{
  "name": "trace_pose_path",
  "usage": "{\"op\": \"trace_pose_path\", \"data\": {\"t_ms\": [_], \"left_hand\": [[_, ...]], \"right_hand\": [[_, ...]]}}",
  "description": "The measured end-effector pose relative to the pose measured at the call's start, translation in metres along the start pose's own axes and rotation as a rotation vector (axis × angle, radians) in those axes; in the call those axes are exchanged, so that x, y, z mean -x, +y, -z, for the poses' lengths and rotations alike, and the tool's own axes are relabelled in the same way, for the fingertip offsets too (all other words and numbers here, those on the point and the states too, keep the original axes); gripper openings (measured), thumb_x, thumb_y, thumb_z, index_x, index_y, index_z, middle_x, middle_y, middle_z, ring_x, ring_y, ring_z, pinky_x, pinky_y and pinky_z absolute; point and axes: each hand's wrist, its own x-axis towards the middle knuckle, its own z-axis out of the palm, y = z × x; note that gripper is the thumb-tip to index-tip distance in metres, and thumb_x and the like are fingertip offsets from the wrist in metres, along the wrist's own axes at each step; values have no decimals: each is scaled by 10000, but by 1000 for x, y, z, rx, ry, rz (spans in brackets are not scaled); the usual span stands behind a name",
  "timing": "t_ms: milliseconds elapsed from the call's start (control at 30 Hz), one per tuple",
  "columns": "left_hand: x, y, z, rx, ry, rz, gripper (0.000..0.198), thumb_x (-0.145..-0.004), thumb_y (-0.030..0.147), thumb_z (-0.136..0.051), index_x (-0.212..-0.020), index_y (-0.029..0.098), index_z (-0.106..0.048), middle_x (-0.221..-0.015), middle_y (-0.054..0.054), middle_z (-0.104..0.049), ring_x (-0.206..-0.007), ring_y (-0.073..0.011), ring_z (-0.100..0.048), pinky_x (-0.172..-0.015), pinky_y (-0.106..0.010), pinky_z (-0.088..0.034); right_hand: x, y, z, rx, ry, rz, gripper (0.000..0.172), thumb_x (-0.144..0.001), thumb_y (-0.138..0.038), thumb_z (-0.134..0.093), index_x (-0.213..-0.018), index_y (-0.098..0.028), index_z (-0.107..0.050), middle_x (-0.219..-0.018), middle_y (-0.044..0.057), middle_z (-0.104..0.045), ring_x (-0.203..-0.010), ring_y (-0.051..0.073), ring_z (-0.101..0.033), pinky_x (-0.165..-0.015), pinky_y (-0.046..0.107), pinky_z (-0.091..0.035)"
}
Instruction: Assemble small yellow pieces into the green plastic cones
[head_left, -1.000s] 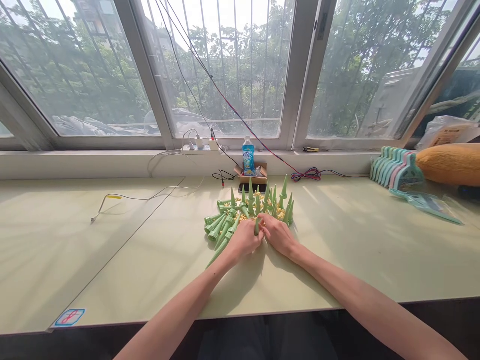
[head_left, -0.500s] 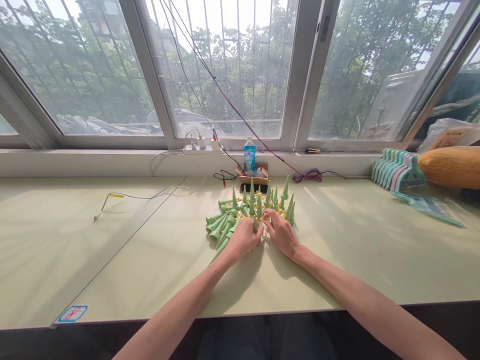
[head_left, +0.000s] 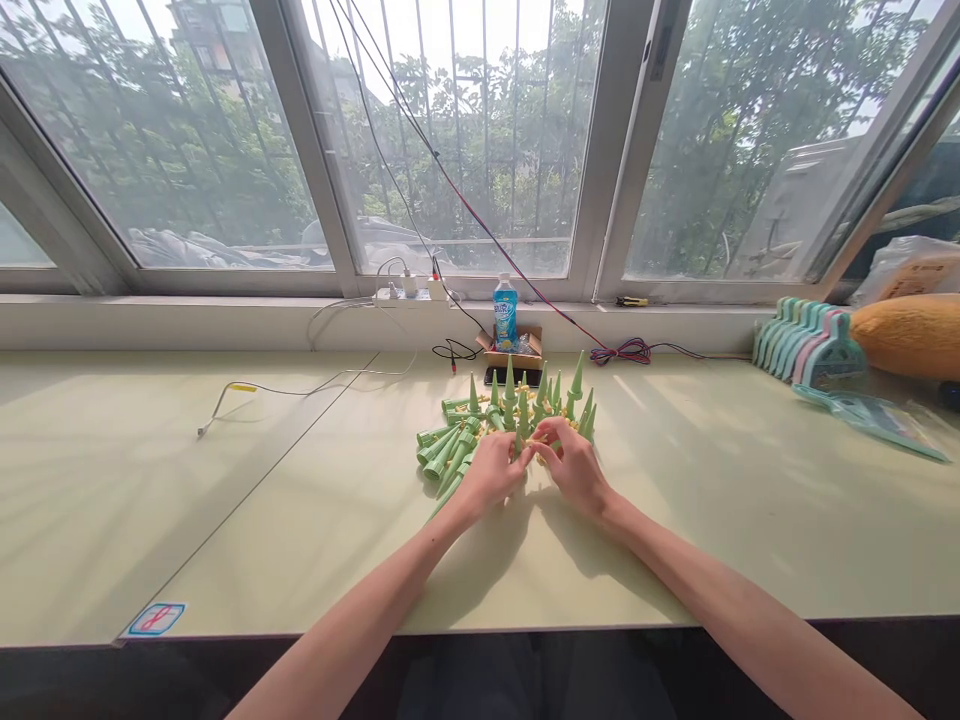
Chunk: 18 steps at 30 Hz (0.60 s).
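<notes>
My left hand [head_left: 499,470] is closed around a green plastic spike [head_left: 520,438], its pointed end up. Beside it, my right hand [head_left: 576,468] is closed in a pinch on a small yellow part [head_left: 533,441], held against or very close to the spike; whether they touch cannot be told. Both hands are at the near side of a pile of green spikes [head_left: 459,450]. Some of these lie on their sides with the wide ends toward me, others stand tip up. Small yellow pieces [head_left: 496,418] are scattered among them, partly hidden by the fingers.
Behind the pile are a dark phone [head_left: 491,377], a small cardboard box [head_left: 491,356] and a blue bottle [head_left: 505,318]. Cables [head_left: 626,351] run along the back of the pale table [head_left: 750,520]. Several pastel scoop-like items [head_left: 810,345] and an orange cushion-like object [head_left: 904,335] are at right.
My right hand has drawn in to my left, bringing its fingertips to the spike with the yellow part between them. The whole view has shifted slightly.
</notes>
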Motion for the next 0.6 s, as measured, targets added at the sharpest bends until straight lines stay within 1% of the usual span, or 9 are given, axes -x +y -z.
{"op": "trace_pose_path", "data": {"t_ms": [100,233,433,600], "left_hand": [[0,1,1,25,-13,-22,352,-879,353,-538,-584,163,-512,-653,-36,-542,-657,-163,-524,-584,-260,-372],[-1,2,2,61,-31,-23,272,-852,299,-563,-623,153,-575,-675,-35,-555,-658,-156,-533,-600,-261,-389],[-3,3,4,136,-54,20,232,-830,318,-583,-698,146,-663,-761,-48,-617,-632,-140,-535,-586,-257,-403],[-4,5,10,244,-56,58,206,-798,317,-591,-720,150,-685,-694,-15,-605,-591,-118,-508,-548,-231,-388]], "right_hand": [[-1,-1,2,-24,-21,-15,79,-921,-261,-524,-973,-204,-540,-905,46,-654,-806,178,-643,-628,278,-517],[-2,0,3,-68,-36,-33,104,-904,-295,-548,-935,-198,-565,-885,49,-646,-784,182,-638,-580,278,-526],[-2,-1,6,-120,-72,-47,129,-899,-323,-558,-900,-195,-573,-873,58,-634,-805,200,-646,-563,293,-549],[-2,-3,9,-141,-72,-62,162,-895,-350,-573,-909,-189,-569,-879,60,-626,-775,196,-653,-541,290,-557]]}}
